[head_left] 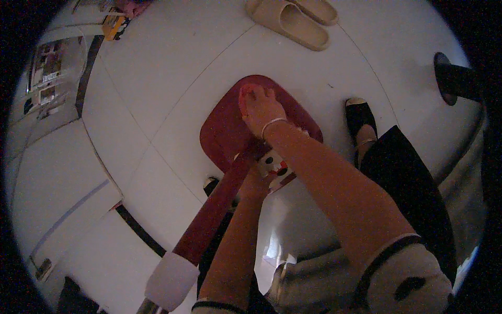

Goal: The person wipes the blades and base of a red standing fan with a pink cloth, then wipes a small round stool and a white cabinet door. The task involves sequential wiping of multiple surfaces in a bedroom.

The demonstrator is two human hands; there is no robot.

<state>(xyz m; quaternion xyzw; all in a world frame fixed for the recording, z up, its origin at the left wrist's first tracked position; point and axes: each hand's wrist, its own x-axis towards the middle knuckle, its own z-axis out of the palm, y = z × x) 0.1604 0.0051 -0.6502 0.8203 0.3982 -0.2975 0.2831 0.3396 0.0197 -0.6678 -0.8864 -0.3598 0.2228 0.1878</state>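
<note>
A dark red, rounded flat object (223,129) lies low over the pale floor, its exact kind unclear. My right hand (264,112), with a band at the wrist, reaches across it and grips a small brighter red item (244,100) against its upper part. Below, my left hand (255,180) holds a white item with red and black patterning (277,165); part of it is hidden under my right forearm. A dark red shaft (215,210) with a pale sleeve (172,280) slants from the lower left towards the flat object, alongside my left forearm.
Beige slides (290,23) lie on the floor at the top. A foot in a black shoe (361,117) stands at right, near a dark round base (445,78). White furniture (51,188) with a dark lower edge runs along the left. A yellow and black package (114,27) is at upper left.
</note>
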